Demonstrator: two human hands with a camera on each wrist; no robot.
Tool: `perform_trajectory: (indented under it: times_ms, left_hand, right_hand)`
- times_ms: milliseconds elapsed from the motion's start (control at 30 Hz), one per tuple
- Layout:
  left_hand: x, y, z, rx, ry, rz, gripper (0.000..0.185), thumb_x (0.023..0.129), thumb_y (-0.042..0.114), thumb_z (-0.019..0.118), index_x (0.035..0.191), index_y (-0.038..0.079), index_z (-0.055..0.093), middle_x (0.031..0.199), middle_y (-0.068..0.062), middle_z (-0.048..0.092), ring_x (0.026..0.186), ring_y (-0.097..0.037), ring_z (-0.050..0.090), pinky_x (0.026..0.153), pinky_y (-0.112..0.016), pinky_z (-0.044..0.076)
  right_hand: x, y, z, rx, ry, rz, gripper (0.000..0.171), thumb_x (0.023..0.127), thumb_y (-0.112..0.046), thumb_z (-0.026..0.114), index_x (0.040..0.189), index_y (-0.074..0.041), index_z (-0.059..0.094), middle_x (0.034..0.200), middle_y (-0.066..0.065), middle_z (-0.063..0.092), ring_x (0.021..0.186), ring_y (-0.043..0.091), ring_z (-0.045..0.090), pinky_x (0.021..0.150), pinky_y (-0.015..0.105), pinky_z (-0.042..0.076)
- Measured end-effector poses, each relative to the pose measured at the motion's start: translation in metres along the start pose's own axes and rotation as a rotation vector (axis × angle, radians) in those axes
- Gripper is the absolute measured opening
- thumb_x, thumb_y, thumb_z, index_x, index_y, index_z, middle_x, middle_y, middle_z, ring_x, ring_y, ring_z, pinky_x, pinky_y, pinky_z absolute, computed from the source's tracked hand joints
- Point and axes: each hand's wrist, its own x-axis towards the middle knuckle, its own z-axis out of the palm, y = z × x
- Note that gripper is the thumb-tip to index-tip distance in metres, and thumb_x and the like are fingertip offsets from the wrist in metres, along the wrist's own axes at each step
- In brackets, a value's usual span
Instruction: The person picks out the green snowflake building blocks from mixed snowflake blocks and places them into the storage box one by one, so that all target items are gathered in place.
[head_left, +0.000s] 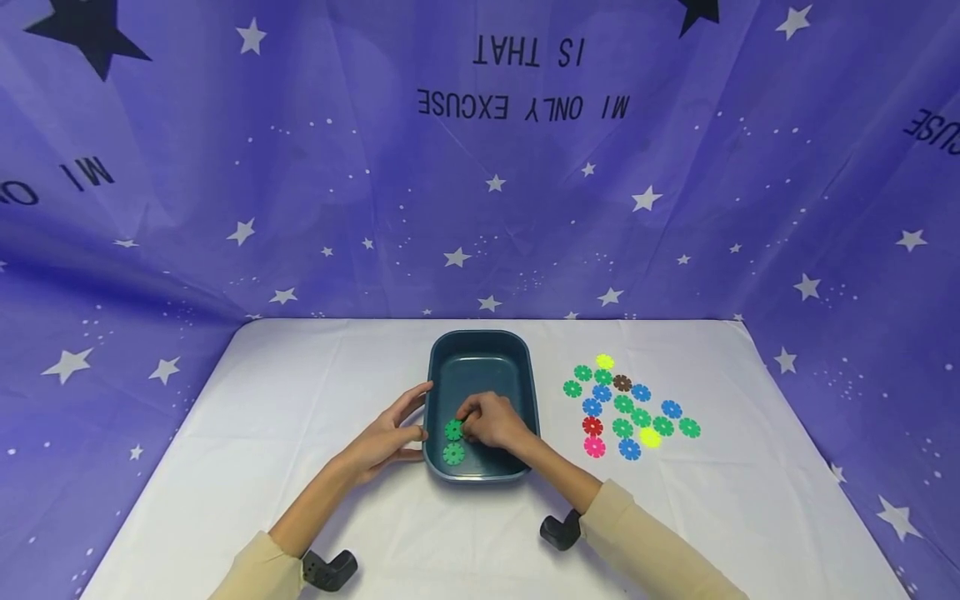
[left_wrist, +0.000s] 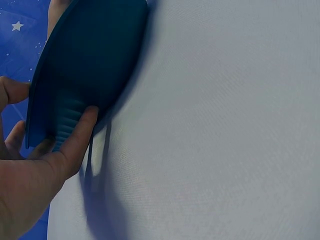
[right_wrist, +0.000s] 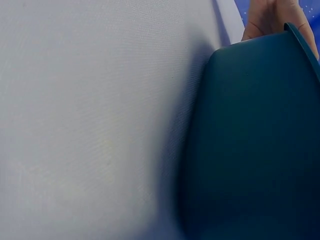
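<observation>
While left hand [head_left: 386,437] steadies the tray [head_left: 480,354] — right hand [head_left: 495,419] fingers pinch a green disc [head_left: 454,430], backdrop reads "MI ONLY EXCUSE".

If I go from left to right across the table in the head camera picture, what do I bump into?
Left hand → green discs inside the tray → right hand → scattered colourful discs.

Bright, even light, soft shadows, no glare; wrist views slightly blurred close up, head view bowed at edges.
</observation>
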Motion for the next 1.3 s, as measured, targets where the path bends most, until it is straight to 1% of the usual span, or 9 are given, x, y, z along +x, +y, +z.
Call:
perform_trajectory:
  times_ms: [233, 367, 500, 633, 767, 833, 933, 1033, 1300]
  left_hand:
    - [0.0, 0.0, 0.0, 0.001, 0.002, 0.004, 0.085, 0.086, -0.002, 0.054, 0.16, 0.018, 0.018, 0.165, -0.014, 0.004, 0.138, -0.045, 0.032, 0.093, -0.054, 0.05]
    - [0.0, -0.001, 0.0, 0.004, 0.004, 0.003, 0.085, 0.086, -0.003, 0.054, 0.16, 0.018, 0.019, 0.165, -0.015, 0.005, 0.137, -0.046, 0.034, 0.093, -0.054, 0.05]
    - [0.0, -0.002, 0.001, 0.009, 0.014, 0.002, 0.084, 0.086, -0.003, 0.054, 0.16, 0.019, 0.02, 0.165, -0.015, 0.006, 0.134, -0.044, 0.039, 0.092, -0.053, 0.051]
    - [0.0, -0.001, 0.001, 0.008, 0.019, 0.0, 0.085, 0.085, -0.003, 0.054, 0.16, 0.019, 0.021, 0.165, -0.014, 0.006, 0.133, -0.044, 0.039, 0.092, -0.053, 0.051]
    - [0.0, -0.001, 0.0, 0.009, 0.02, 0.002, 0.085, 0.085, -0.003, 0.054, 0.16, 0.02, 0.022, 0.165, -0.014, 0.005, 0.136, -0.045, 0.035, 0.092, -0.054, 0.051]
    - [0.001, -0.001, 0.0, 0.011, 0.019, 0.001, 0.084, 0.085, -0.004, 0.054, 0.16, 0.02, 0.022, 0.166, -0.014, 0.005, 0.137, -0.045, 0.034, 0.092, -0.054, 0.051]
    - [0.002, -0.002, -0.001, 0.019, 0.015, 0.001, 0.084, 0.086, -0.004, 0.053, 0.16, 0.021, 0.022, 0.166, -0.013, 0.005, 0.136, -0.044, 0.035, 0.092, -0.054, 0.051]
    - [0.002, -0.002, -0.001, 0.028, 0.011, 0.001, 0.084, 0.086, -0.004, 0.053, 0.16, 0.021, 0.021, 0.166, -0.013, 0.006, 0.136, -0.044, 0.035, 0.092, -0.054, 0.051]
    - [0.001, -0.001, -0.002, 0.024, 0.012, 0.0, 0.084, 0.086, -0.004, 0.053, 0.16, 0.021, 0.022, 0.166, -0.013, 0.006, 0.135, -0.044, 0.037, 0.092, -0.054, 0.051]
  right_hand:
    - [-0.007, -0.005, -0.014, 0.023, 0.028, -0.054, 0.015, 0.084, 0.006, 0.064, 0.097, 0.002, 0.072, 0.072, 0.002, 0.067, 0.064, 0.013, 0.065, 0.057, 0.025, 0.052]
    - [-0.017, -0.013, -0.035, 0.096, 0.064, -0.072, 0.016, 0.088, 0.004, 0.064, 0.102, 0.003, 0.071, 0.078, 0.002, 0.068, 0.072, 0.021, 0.069, 0.064, 0.028, 0.058]
    - [-0.027, -0.011, -0.065, 0.131, 0.134, -0.072, 0.017, 0.089, 0.003, 0.065, 0.105, 0.0, 0.071, 0.085, 0.005, 0.069, 0.081, 0.032, 0.068, 0.068, 0.031, 0.058]
    - [-0.033, 0.01, -0.095, 0.163, 0.206, -0.055, 0.019, 0.09, 0.0, 0.067, 0.108, 0.004, 0.069, 0.093, 0.01, 0.07, 0.086, 0.037, 0.066, 0.07, 0.036, 0.058]
    - [-0.035, 0.045, -0.118, 0.167, 0.271, -0.005, 0.023, 0.091, -0.002, 0.066, 0.113, 0.007, 0.067, 0.096, 0.013, 0.068, 0.091, 0.04, 0.065, 0.075, 0.041, 0.058]
    - [-0.035, 0.064, -0.126, 0.14, 0.294, 0.037, 0.025, 0.092, -0.005, 0.067, 0.115, 0.006, 0.066, 0.096, 0.013, 0.067, 0.091, 0.038, 0.065, 0.076, 0.039, 0.058]
    - [-0.034, 0.087, -0.132, 0.078, 0.315, 0.099, 0.025, 0.093, -0.008, 0.067, 0.116, 0.003, 0.067, 0.098, 0.011, 0.067, 0.089, 0.031, 0.064, 0.075, 0.031, 0.056]
    - [-0.033, 0.103, -0.135, 0.02, 0.319, 0.125, 0.025, 0.093, -0.008, 0.068, 0.115, 0.001, 0.069, 0.1, 0.011, 0.067, 0.091, 0.028, 0.063, 0.074, 0.028, 0.053]
    - [-0.028, 0.116, -0.133, -0.027, 0.328, 0.154, 0.028, 0.09, -0.011, 0.072, 0.116, -0.003, 0.07, 0.104, 0.011, 0.066, 0.097, 0.028, 0.059, 0.084, 0.038, 0.049]
